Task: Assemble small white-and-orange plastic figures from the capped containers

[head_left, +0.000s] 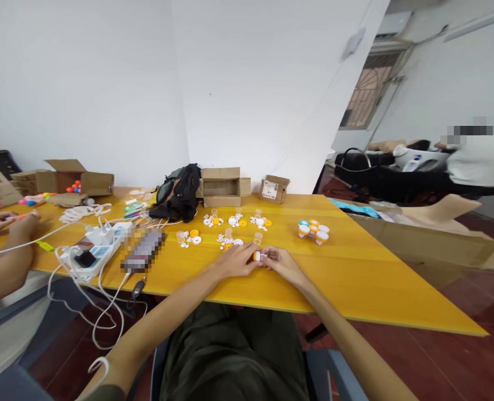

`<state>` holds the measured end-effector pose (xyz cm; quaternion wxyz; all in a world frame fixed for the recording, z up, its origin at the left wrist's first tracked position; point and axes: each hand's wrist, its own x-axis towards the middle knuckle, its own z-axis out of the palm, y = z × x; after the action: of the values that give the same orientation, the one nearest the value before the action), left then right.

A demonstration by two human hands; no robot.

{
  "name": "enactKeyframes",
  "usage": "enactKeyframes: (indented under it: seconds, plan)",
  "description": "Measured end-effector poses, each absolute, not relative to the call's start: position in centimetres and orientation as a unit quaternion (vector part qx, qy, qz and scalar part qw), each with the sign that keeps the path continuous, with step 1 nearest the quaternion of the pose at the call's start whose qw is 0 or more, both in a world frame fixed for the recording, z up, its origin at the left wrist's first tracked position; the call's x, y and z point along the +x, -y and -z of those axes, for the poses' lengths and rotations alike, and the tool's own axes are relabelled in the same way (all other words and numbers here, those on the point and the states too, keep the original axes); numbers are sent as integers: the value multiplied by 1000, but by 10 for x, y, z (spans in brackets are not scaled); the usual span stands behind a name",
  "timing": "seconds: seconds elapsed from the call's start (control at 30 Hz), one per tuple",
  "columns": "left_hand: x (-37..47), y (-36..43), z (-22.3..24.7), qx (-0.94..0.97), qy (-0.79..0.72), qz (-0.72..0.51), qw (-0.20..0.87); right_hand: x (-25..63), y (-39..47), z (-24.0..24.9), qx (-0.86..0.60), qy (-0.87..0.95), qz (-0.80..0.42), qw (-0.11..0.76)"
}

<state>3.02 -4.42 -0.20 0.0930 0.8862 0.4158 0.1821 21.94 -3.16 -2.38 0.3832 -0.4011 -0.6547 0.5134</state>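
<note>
My left hand (239,260) is closed around a small round plastic part, white with an orange-yellow edge (257,256), just above the table near its front edge. My right hand (284,263) meets it from the right, its fingers pinched on a small white piece (264,255) that is too small to make out fully. Right behind the hands stands a clear plastic cup (258,238). To the left lies a small heap with a white disc (238,242), an orange ring and tiny white pieces.
Several similar part groups with clear cups (229,232) lie farther back. Capped round assemblies (313,229) stand together at right. A power strip (100,250) with cables, a blurred-out device (142,252), a backpack (177,195) and cardboard boxes (221,200) are around. A co-worker's arm (21,239) is at left.
</note>
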Motion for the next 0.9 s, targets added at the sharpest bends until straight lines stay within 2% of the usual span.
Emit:
enactKeyframes:
  seconds: [0.9]
  plan:
    - [28, 39, -2, 878, -405, -212, 144, 217, 37, 19, -385, 603, -550, 431]
